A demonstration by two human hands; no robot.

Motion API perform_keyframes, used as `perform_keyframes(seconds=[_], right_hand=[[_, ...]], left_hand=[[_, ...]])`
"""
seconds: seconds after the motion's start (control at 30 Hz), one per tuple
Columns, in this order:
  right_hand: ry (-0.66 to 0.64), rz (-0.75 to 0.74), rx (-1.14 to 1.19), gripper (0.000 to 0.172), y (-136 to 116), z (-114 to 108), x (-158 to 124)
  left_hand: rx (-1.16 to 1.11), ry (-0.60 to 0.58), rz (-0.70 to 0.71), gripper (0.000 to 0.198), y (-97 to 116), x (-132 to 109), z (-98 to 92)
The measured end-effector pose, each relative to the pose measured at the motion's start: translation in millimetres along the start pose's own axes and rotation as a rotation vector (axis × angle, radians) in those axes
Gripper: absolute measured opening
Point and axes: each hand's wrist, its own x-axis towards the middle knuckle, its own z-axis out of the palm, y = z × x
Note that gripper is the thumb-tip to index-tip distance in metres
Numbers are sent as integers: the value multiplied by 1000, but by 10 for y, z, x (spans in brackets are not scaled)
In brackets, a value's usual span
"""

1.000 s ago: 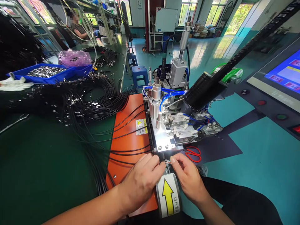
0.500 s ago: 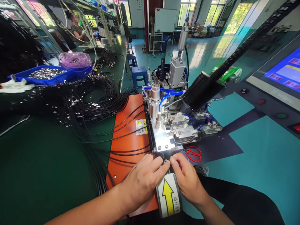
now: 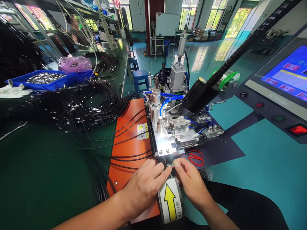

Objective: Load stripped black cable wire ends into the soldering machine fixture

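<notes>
At the front edge of the metal machine (image 3: pixel 165 140), my left hand (image 3: pixel 150 180) is closed, with its fingertips on something small. My right hand (image 3: pixel 189 177) pinches the end of small coloured wires (image 3: pixel 172 166) between thumb and forefinger, close to the left fingertips. What the left fingers hold is mostly hidden. Just below the hands lies a white plate with a yellow arrow (image 3: pixel 170 201). Black cables (image 3: pixel 129 139) run across the orange panel (image 3: pixel 130 119) towards the machine's left side.
Bundled black cables (image 3: pixel 96 108) and a blue tray (image 3: pixel 45 80) of metal parts lie on the green table (image 3: pixel 48 172). Red scissors (image 3: pixel 196 158) rest right of the machine. A control screen (image 3: pixel 287 76) stands right. A person (image 3: pixel 79 33) sits far back left.
The view has shifted slightly, so the machine appears a little further left. Both hands stay together at the machine's front edge, and the coloured wires show more clearly between them.
</notes>
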Motion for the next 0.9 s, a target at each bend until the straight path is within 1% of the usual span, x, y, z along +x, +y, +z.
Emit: perform_keyframes(seconds=[0.07,0.17,0.23,0.43,0.6,0.77,0.9], right_hand=[[-4,25,60,39,2,-24,-2],[-48,71,201,40,5,-36,6],[-74,84,248,39,4,-33,16],[-76,67,248,37,-36,-38,29],[-22,-14,187,30,-100,-57,18],[-32,45,196,31,-91,-40,7],[-42,62,172,31,-72,-18,8]], left_hand=[[-17,16,7,29,-10,-14,7],[-45,29,4,29,-9,-16,3],[-51,49,-3,28,0,-6,-10],[-35,25,-15,29,14,5,-31],[-47,23,-12,29,6,-3,-10],[-40,37,-5,30,12,6,-26],[-28,26,-19,30,24,13,-33]])
